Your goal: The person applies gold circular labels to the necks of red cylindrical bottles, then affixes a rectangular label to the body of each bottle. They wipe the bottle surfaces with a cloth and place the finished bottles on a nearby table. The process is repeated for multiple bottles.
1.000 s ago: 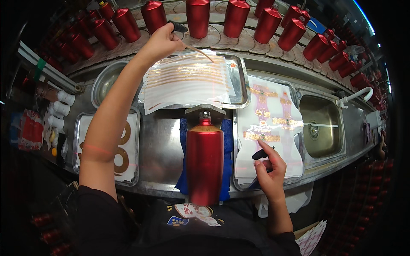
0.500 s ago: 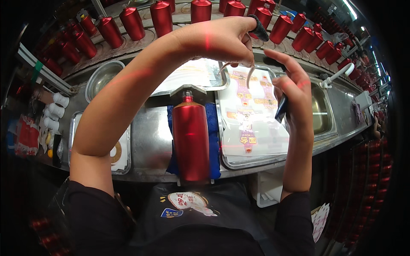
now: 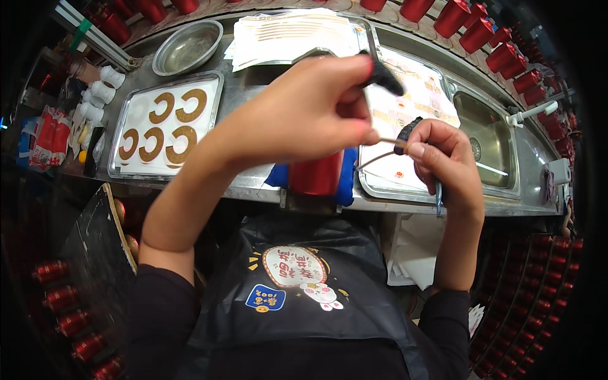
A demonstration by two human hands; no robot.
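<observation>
Above the red bottle (image 3: 315,177), my left hand (image 3: 323,111) is closed, thumb and fingers pinching one end of a thin curved brown strip (image 3: 377,158). My right hand (image 3: 451,166) pinches the strip's other side between thumb and forefinger. A slim bluish tool (image 3: 439,195) pokes out below the right palm; its upper part is hidden. Black finger covers (image 3: 384,77) sit on fingers of both hands. The bottle lies on a blue cloth (image 3: 346,178), mostly hidden under my left hand and forearm. Printed label sheets (image 3: 405,95) lie in a tray beyond my right hand.
On the left, a metal tray (image 3: 114,166) holds several gold C-shaped pieces, with a metal bowl (image 3: 190,47) behind it. White strip sheets (image 3: 294,35) lie at the back. A sink (image 3: 481,120) is at right. Red bottles (image 3: 451,17) line the far side.
My hands have come nearer and lower, and both now pinch the curved strip. The view has shifted, showing the left tray's gold pieces. My left hand and forearm now cover most of the bottle.
</observation>
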